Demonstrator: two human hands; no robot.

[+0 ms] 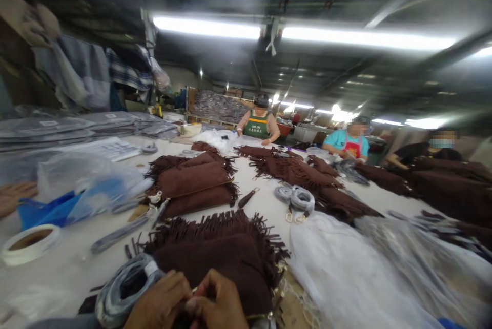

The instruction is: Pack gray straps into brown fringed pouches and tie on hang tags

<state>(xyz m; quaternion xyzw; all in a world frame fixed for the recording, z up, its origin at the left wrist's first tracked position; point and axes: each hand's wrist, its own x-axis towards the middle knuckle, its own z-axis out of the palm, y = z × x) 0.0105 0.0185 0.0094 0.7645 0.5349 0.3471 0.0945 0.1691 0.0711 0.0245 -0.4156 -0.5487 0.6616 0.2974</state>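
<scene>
Your left hand (159, 299) and your right hand (222, 301) meet at the fingertips, both pinched closed. Below all is the white table (75, 262); on it the brown fringed bag (209, 262) lies just beyond the grip and also extends to its right. Its long axis seems to go from side to side, across your reach and not towards you. Your right hand appears the nearer one to it; whether they touch, one cannot tell. Smaller is the grey strap coil (105, 293), just beside your left hand, on the outer side. Smallest is the pale piece (194, 290), apparently gripped between the fingertips of both hands, directly at their meeting point; it is mostly hidden, so its long axis is not clear.
</scene>
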